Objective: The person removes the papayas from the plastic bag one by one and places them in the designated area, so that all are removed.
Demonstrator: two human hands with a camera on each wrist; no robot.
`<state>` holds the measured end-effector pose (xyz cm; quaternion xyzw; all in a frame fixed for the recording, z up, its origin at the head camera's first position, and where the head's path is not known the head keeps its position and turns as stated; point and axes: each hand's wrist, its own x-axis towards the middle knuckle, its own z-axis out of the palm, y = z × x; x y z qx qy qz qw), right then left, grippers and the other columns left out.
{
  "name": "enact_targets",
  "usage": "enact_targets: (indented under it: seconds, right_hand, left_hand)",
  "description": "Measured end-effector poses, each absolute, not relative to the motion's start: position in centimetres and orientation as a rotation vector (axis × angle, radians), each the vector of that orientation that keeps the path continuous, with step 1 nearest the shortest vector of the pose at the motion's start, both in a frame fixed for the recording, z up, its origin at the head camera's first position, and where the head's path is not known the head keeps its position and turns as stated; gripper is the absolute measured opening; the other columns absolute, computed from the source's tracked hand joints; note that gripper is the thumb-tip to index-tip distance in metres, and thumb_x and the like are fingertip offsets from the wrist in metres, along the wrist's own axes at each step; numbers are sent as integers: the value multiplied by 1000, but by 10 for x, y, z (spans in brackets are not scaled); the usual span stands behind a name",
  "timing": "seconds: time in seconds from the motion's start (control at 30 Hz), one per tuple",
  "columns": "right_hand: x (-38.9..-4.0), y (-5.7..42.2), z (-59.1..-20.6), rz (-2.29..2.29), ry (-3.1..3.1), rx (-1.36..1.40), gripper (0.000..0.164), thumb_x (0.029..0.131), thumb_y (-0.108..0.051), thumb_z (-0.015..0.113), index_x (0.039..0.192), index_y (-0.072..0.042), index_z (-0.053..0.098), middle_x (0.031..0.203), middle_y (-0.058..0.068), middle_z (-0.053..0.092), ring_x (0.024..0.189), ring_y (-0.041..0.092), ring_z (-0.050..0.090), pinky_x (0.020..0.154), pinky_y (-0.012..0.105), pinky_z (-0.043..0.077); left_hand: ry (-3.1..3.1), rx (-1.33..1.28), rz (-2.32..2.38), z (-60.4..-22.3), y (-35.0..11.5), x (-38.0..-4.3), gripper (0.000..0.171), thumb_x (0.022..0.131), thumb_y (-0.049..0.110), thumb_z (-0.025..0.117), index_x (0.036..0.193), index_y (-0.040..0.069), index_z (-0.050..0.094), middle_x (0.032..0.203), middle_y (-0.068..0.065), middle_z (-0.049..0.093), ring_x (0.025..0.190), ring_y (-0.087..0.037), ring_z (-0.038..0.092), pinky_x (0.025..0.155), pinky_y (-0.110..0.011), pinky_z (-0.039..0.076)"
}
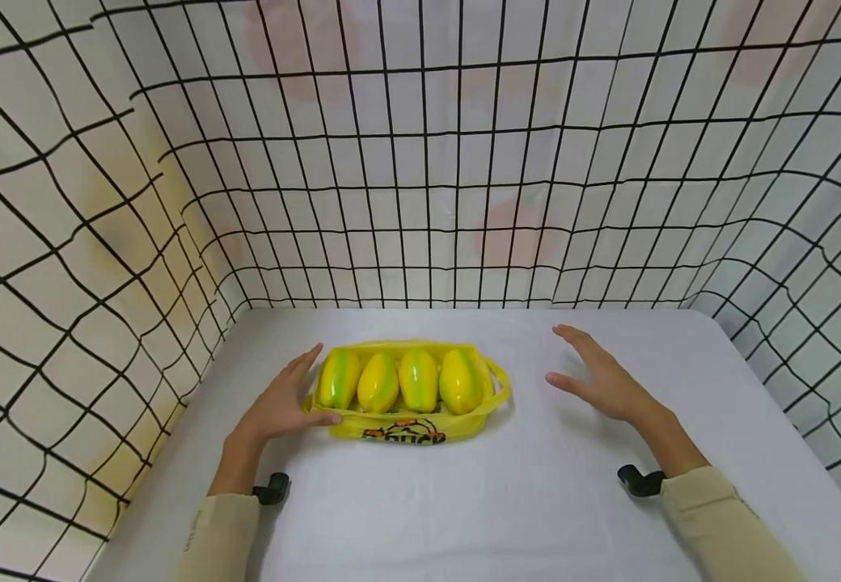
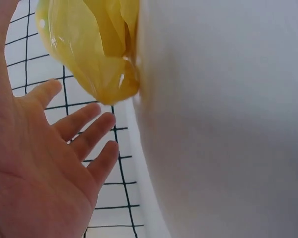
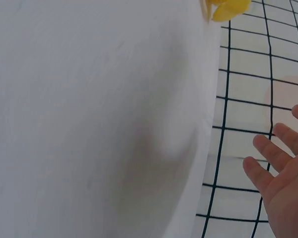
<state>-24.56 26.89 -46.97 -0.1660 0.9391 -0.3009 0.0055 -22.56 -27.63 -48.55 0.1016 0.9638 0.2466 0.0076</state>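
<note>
Yellow bag [image 1: 464,426]: on the worktop [image 1: 493,501], just left of the frame's middle, with four fruits [image 1: 418,380] in a row inside.
Left hand [image 1: 282,408]: wide open, at the bag's left end; we grip nothing, and cannot tell if the thumb touches.
Right hand [image 1: 598,380]: open, empty, right of the middle, apart from the bag.
Soft touch: we think gentle, even hands work best, as thin plastic may crumple.
Wrist views: only the left one shows our whole left palm; only the head view shows all four fruits.
</note>
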Motion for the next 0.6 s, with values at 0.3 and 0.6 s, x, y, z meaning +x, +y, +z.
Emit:
enact_targets:
  seconds: [0.3,0.6]
  right_hand:
    - [-247,244,-471,-1048,2891,-532,89,95,-56,67,165,-28,19,170,13,26,149,47,35,115,73,33]
    - [-244,219,-475,-1173,2829,-602,84,96,-50,69,163,-24,26,166,15,32,144,46,44,114,64,41]
  left_hand:
    - [2940,361,906,-489,-266,-230,131,64,73,81,167,26,16,171,-11,24,153,-43,31,113,-77,31]
    - [2920,388,942,-496,-262,-231,131,65,73,81,167,25,14,171,-9,26,153,-38,33,117,-72,31]
